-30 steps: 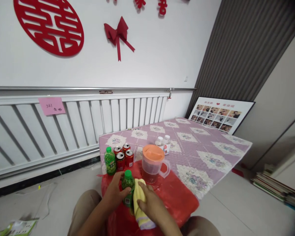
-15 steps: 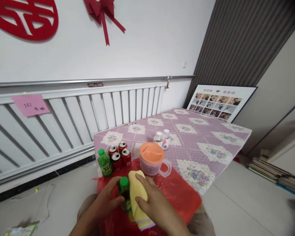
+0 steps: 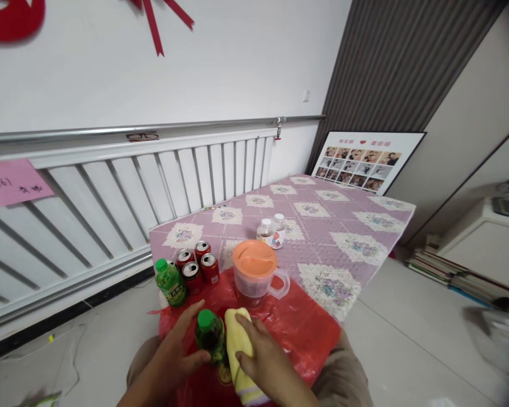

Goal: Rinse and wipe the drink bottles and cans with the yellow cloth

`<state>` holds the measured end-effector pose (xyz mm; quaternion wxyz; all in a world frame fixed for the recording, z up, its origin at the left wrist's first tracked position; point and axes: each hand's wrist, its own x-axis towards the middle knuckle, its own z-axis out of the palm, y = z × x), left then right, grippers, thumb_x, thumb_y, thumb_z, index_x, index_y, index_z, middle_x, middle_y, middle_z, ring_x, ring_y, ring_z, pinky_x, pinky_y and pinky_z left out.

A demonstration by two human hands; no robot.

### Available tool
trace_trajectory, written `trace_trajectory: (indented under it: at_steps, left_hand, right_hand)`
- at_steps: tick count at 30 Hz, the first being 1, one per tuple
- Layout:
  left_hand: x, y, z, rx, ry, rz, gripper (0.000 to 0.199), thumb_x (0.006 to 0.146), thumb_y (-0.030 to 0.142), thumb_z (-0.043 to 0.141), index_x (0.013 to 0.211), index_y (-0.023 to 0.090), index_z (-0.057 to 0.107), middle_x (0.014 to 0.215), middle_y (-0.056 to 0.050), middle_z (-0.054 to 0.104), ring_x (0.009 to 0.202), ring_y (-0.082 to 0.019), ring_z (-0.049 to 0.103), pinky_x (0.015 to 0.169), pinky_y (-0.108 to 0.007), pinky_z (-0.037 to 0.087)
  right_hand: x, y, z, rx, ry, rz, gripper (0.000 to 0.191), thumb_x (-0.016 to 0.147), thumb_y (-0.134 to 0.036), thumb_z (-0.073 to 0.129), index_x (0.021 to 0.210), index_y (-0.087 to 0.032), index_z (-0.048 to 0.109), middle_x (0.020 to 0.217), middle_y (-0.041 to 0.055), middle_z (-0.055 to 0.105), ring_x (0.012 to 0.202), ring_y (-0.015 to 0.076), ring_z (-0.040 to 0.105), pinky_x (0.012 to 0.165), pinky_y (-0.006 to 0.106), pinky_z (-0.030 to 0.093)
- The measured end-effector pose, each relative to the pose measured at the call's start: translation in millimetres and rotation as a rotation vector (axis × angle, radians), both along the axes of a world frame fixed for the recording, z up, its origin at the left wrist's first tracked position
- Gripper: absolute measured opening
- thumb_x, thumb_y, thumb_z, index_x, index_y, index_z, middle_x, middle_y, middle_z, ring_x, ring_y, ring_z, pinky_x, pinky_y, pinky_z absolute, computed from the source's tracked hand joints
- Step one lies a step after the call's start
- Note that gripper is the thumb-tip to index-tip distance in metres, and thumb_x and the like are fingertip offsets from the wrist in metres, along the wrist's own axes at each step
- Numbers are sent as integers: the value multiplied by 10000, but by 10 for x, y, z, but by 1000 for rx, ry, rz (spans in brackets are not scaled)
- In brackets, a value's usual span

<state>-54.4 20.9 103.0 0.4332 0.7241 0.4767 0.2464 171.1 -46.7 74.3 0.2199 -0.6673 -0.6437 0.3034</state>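
A green-capped bottle [image 3: 211, 337] stands on the red plastic sheet [image 3: 305, 330] near the front of the table. My left hand [image 3: 173, 353] is at its left side, thumb and fingers spread apart around it; whether the palm touches it is unclear. My right hand [image 3: 265, 356] grips a folded yellow cloth [image 3: 238, 345], which is upright just right of the bottle. Behind them stands a clear plastic jug [image 3: 250, 288] with an orange lid. Another green bottle [image 3: 171, 285] is at the left, beside several red cans [image 3: 210, 270].
Two small white-capped bottles [image 3: 272, 233] stand behind the jug on the flowered tablecloth [image 3: 309, 209]. A white radiator [image 3: 186, 181] runs along the wall at the back left. Books [image 3: 432, 265] lie stacked on the floor at the right.
The view has turned slightly right and down. My left hand's fingers have opened a little away from the bottle. The cloth stays in my right hand, with a slightly wider gap at the bottle's top.
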Motion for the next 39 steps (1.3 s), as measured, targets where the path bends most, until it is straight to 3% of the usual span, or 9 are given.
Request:
trace_trajectory:
  at_steps: [4,8,12,19,22,26,30,34,39]
  left_hand:
    - [209,-167,194,20,162,247,653,634,213,703,1252,190,491,1225,-104,630,1187,-319,571,1002,-450,454]
    - [326,-269,327,56,225,282,434,686,182,652,1107,211,554,1089,-65,679,1085,-271,629,935,-375,490]
    - [287,-245,313,61,208,243,415,674,172,642,1080,227,575,1038,-43,693,1032,-256,649,906,-345,502]
    - [106,-92,189,38,51,71,583,588,153,623,1165,228,598,1147,-61,691,1050,-271,648,987,-377,470]
    - [108,-98,193,9,52,62,623,599,148,630,1214,232,572,1083,-61,710,1058,-277,647,980,-380,471]
    - [213,-189,259,15,113,201,688,605,175,693,1265,205,499,1106,-84,685,1104,-296,622,933,-381,490]
    - [328,-279,381,72,168,279,465,655,157,669,1104,214,563,1088,-70,684,1077,-271,633,888,-342,501]
    - [328,-283,419,78,178,243,402,664,120,645,1048,218,578,1033,-49,698,1030,-250,653,876,-325,508]
    - [210,-188,283,79,166,155,530,621,93,631,1142,177,579,1133,-85,683,1098,-276,628,974,-375,479]
  right_hand:
    - [-6,13,365,84,56,0,683,793,-211,535,1446,-256,342,1473,69,386,1351,200,380,1099,319,315]
    - [-86,36,518,182,91,63,699,782,-173,526,1442,-306,338,1485,37,351,1354,179,367,1102,308,312]
    - [-118,60,360,160,92,67,715,749,-122,508,1433,-275,366,1459,60,383,1353,188,367,1107,319,307]
    - [-99,-1,-65,29,16,36,718,703,-92,517,1407,-201,426,1370,122,492,1230,219,516,1040,320,389]
    - [-75,-9,-3,53,14,6,703,713,-97,519,1402,-208,431,1383,119,482,1223,221,522,1029,319,401]
    - [-77,21,293,171,27,-12,696,743,-107,507,1414,-259,401,1437,80,419,1305,209,436,1077,328,353]
    - [-137,59,499,222,33,39,710,736,-99,507,1411,-291,399,1461,49,381,1327,191,404,1092,315,335]
    - [-150,79,421,167,23,67,708,736,-98,497,1420,-247,392,1464,78,382,1344,204,384,1094,327,335]
    - [-124,48,99,87,-6,71,712,713,-88,504,1407,-220,422,1401,110,455,1268,217,480,1055,324,380]
